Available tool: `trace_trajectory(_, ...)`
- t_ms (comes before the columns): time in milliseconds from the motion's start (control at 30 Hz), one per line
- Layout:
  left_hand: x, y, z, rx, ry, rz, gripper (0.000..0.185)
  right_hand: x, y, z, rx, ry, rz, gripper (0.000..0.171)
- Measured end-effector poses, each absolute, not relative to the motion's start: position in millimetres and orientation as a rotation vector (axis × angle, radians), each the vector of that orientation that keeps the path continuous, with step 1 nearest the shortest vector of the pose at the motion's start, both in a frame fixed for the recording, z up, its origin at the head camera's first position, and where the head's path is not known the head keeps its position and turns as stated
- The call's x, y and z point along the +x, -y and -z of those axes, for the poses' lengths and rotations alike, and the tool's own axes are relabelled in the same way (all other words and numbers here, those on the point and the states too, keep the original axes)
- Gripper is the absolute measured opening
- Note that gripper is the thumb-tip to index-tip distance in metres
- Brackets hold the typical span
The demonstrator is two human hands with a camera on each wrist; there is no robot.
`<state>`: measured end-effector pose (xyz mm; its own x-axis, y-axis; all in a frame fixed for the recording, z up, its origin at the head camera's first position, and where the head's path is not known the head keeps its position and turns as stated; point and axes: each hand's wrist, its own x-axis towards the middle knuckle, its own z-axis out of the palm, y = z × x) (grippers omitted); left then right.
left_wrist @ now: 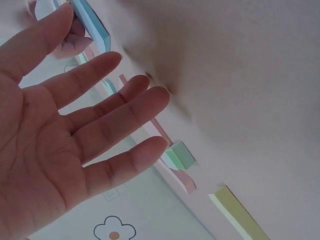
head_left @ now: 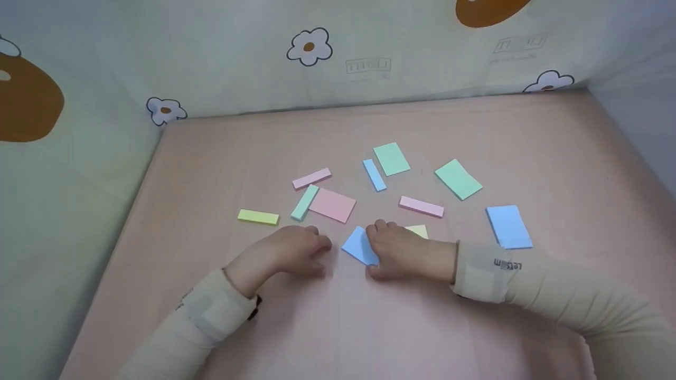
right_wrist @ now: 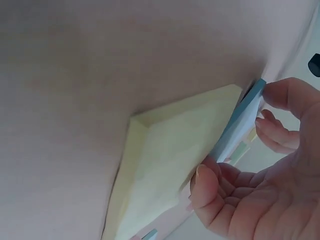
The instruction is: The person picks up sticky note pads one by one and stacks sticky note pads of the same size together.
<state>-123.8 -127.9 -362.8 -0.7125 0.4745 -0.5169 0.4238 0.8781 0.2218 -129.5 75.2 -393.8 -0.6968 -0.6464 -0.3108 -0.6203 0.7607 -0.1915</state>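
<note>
A blue pad [head_left: 359, 247] is gripped by the right hand [head_left: 398, 250], with the thumb set on its near edge and the fingers curled at the far one. Directions are taken from this pad as seen in the head view. At nine o'clock, the left hand [head_left: 302, 250] is held near it, fingers loosely spread and nothing grasped. Between two and three, a pale yellow pad [head_left: 419, 230] is partly hidden by the right hand (whether the two touch cannot be told). Farther out, a pink pad [head_left: 336, 205] is seen at eleven o'clock, overlapped in view by a mint strip [head_left: 304, 202] at ten; beyond these, a pink strip [head_left: 311, 179] is placed. A yellow strip [head_left: 258, 217] is found between nine and ten, and a light-blue strip [head_left: 374, 175] at twelve. Toward two o'clock, a second pink strip [head_left: 421, 207] is passed before a green pad [head_left: 458, 180] is reached. At three, a larger-looking blue block [head_left: 509, 227] is laid on the pink tabletop [head_left: 401, 332].
</note>
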Motion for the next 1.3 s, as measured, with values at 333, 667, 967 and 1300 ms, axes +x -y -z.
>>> trace_trajectory(333,-124,128,362,0.644,-2.457,-0.110,0.041,-151,-82,366,-1.221,-2.598,0.079,0.061)
trace_trajectory(667,-126,127,365,0.702,-2.494,-0.097,0.036,-170,-89,378,-1.656,-2.238,-0.116,0.063)
trace_trajectory(967,-128,128,361,0.636,-2.613,-0.194,0.029,-170,-85,381,-1.625,-2.256,-0.121,0.065)
trace_trajectory(1300,-145,138,365,0.318,-2.818,-0.172,0.027,-162,-83,383,-1.589,-2.320,-0.164,0.069)
